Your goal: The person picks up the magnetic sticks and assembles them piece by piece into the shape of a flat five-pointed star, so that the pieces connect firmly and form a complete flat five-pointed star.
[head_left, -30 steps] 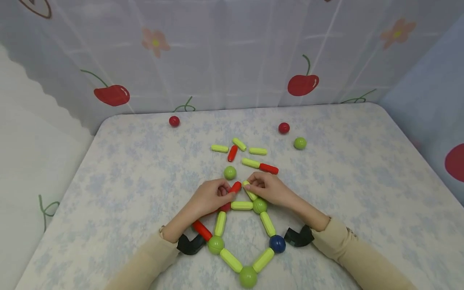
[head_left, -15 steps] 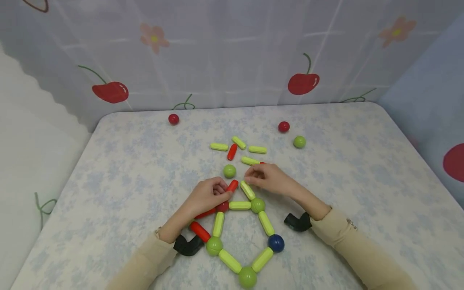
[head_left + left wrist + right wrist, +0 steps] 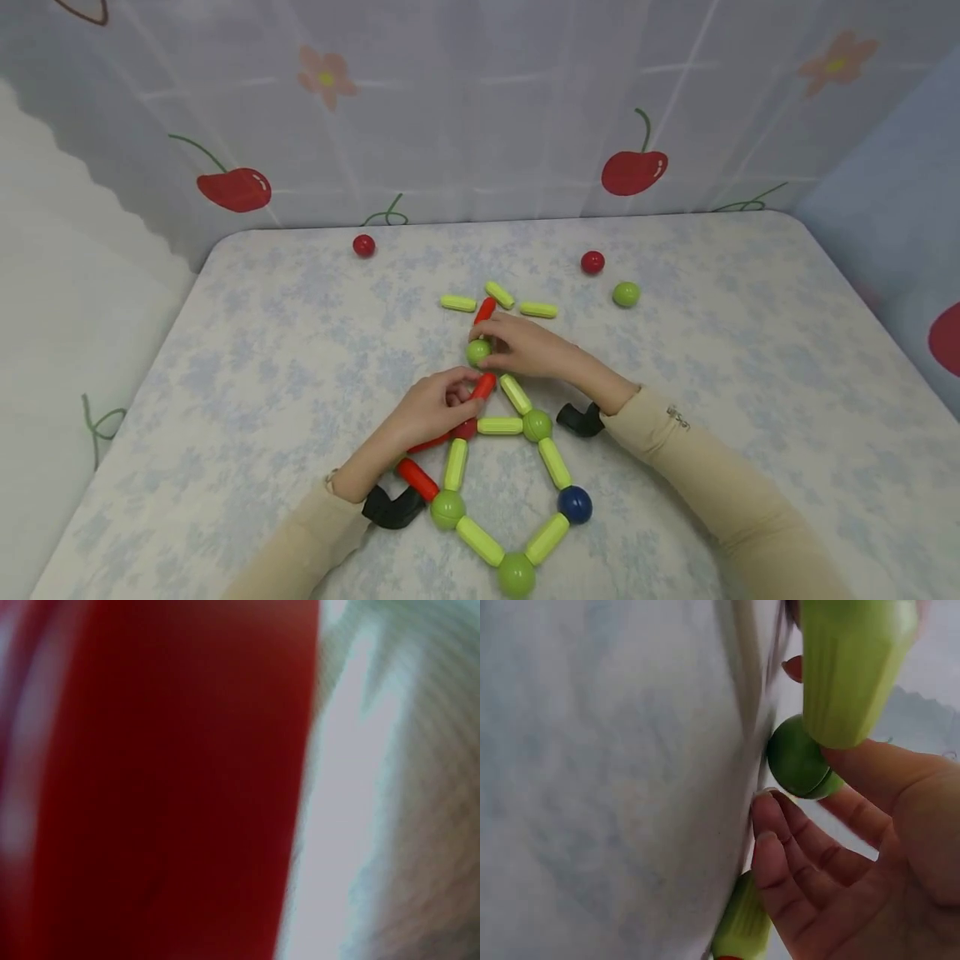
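In the head view, a ring of yellow-green rods [image 3: 481, 542] and balls, one of them a blue ball [image 3: 574, 505], lies flat on the table. My left hand [image 3: 427, 410] pinches a red rod [image 3: 486, 384] that slants up from a red ball [image 3: 467, 429] at the ring's upper left. Beyond the ring, my right hand [image 3: 528, 348] has thumb and fingers around a green ball [image 3: 477, 353]. The right wrist view shows that green ball [image 3: 799, 759] between thumb and fingers, with a rod [image 3: 855, 671] close to the camera. Red fills much of the blurred left wrist view.
Behind the right hand lie loose yellow-green rods [image 3: 538, 310] and another red rod [image 3: 485, 308]. Farther back are a red ball [image 3: 592, 262], a second red ball [image 3: 364, 246] and a green ball [image 3: 626, 293]. A printed curtain [image 3: 465, 125] hangs at the table's back edge.
My right hand has let go of the upright-slanting yellow-green rod at the ring's upper right. It has moved up and left to the loose green ball. My left hand stays on its red rod.
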`<action>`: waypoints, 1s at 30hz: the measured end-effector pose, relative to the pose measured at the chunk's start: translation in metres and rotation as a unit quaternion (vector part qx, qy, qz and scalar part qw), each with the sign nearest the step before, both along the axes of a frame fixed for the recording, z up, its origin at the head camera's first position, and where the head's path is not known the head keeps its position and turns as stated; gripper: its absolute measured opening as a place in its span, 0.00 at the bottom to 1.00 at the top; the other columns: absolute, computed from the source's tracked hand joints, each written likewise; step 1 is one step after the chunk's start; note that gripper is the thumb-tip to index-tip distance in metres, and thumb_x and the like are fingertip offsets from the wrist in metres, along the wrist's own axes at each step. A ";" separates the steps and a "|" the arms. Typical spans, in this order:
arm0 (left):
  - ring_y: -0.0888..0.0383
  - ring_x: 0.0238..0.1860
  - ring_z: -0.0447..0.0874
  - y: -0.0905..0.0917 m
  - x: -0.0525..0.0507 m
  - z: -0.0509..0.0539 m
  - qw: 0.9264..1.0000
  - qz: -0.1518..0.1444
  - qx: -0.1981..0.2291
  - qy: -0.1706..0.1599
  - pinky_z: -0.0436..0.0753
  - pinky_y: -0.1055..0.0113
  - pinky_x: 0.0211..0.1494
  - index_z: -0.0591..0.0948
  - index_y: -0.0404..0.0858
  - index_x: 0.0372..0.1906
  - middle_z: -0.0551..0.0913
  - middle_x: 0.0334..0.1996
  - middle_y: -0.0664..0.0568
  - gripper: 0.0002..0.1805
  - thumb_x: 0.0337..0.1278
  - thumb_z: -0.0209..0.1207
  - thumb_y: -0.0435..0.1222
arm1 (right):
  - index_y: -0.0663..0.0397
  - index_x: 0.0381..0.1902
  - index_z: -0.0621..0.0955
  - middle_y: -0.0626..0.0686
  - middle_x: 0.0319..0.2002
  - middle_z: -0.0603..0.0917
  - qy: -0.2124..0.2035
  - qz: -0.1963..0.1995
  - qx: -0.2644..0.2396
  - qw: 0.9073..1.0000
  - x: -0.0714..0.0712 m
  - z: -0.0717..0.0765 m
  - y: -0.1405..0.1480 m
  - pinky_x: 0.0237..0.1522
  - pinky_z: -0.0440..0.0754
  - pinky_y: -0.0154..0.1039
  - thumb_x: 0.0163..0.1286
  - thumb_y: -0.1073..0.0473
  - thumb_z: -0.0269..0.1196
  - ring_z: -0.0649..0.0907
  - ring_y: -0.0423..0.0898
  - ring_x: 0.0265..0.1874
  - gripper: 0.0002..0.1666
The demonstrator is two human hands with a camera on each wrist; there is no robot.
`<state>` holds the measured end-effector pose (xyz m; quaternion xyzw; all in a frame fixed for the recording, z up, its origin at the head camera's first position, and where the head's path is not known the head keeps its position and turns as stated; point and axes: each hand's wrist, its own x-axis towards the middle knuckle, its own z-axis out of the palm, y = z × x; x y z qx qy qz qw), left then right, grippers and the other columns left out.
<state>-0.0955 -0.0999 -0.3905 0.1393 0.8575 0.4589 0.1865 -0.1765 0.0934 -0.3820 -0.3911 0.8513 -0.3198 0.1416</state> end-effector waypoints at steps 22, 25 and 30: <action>0.60 0.24 0.73 0.000 0.000 -0.002 1.000 0.013 -0.013 0.013 0.72 0.67 0.30 0.79 0.36 0.49 0.78 0.26 0.56 0.15 0.56 0.60 0.35 | 0.56 0.52 0.76 0.49 0.30 0.78 -0.169 -0.063 -0.032 0.983 0.017 -0.001 0.023 0.30 0.71 0.38 0.69 0.55 0.59 0.76 0.46 0.26 0.17; 0.59 0.24 0.73 0.000 -0.001 -0.001 1.000 0.016 -0.008 0.014 0.72 0.67 0.30 0.79 0.35 0.49 0.77 0.26 0.55 0.15 0.57 0.60 0.35 | 0.58 0.53 0.75 0.50 0.32 0.78 -0.159 -0.076 -0.028 0.984 0.020 0.002 0.028 0.32 0.74 0.39 0.71 0.54 0.57 0.77 0.46 0.28 0.18; 0.59 0.26 0.72 -0.005 0.000 0.002 0.999 0.042 -0.015 0.021 0.72 0.67 0.30 0.78 0.35 0.51 0.77 0.28 0.55 0.17 0.57 0.60 0.36 | 0.56 0.43 0.77 0.46 0.29 0.77 -0.111 -0.080 0.014 0.990 0.042 0.009 0.045 0.30 0.74 0.38 0.70 0.51 0.58 0.75 0.42 0.27 0.14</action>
